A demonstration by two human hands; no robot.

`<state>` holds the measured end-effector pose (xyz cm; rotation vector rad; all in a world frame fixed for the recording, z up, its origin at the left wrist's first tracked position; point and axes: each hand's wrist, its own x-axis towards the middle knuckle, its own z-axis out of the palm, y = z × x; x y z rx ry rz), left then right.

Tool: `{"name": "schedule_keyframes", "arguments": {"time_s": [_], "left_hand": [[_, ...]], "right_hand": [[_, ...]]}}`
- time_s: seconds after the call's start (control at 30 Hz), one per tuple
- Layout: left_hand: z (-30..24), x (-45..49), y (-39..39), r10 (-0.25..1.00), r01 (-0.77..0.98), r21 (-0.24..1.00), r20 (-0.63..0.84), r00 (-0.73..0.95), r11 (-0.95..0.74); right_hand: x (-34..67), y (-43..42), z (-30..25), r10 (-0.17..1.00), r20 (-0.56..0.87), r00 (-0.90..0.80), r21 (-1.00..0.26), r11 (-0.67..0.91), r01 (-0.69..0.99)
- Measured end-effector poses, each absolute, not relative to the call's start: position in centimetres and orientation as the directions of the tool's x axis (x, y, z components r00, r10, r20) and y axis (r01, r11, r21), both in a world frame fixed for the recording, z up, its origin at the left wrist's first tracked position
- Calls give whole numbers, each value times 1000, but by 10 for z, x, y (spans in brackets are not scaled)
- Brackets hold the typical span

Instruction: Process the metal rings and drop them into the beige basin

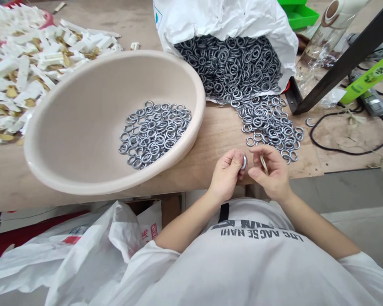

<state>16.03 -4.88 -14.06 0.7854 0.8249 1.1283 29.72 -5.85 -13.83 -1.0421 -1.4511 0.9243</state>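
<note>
Over the table's front edge, my left hand (228, 173) pinches a metal ring (244, 162) between thumb and fingers. Close beside it on the right, my right hand (272, 173) is half curled around a small, flat tan piece (264, 164); its exact kind I cannot make out. Just beyond my right hand lies a loose pile of grey metal rings (268, 121). It spills from a white sack (223, 19) lying on its side with its mouth toward me. To the left stands a large beige basin (73, 114), holding many similar rings (155, 134) at its right side.
White plastic pieces with tan parts (22, 76) are heaped at the left. A dark metal post (341, 59) rises at the right, near a black cable (347, 151) and a green package (368, 78). White plastic bags (98, 250) hang below the table edge.
</note>
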Motion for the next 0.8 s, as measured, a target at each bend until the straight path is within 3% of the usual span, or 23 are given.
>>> {"name": "schedule_keyframes", "arguments": {"time_s": [0.2, 0.27, 0.4, 0.53, 0.7, 0.8], "left_hand": [[-147, 162, -51, 944, -404, 869, -183, 275, 286], [-145, 163, -50, 943, -413, 863, -186, 278, 291], [-141, 161, -49, 941, -425, 845, -242, 236, 324], [-143, 162, -49, 935, -448, 825, -256, 246, 344], [-144, 163, -51, 930, -436, 825, -273, 247, 358], [-141, 160, -55, 933, -424, 844, -219, 287, 328]], "right_hand": [[305, -47, -132, 945, 308, -108, -934, 322, 156], [309, -49, -129, 940, 319, -121, -909, 339, 241], [313, -59, -120, 893, 367, -260, -698, 449, 557], [311, -65, -114, 872, 375, -316, -570, 485, 664], [315, -61, -118, 881, 333, -336, -558, 471, 683], [325, -48, -124, 944, 261, -202, -593, 322, 738]]}}
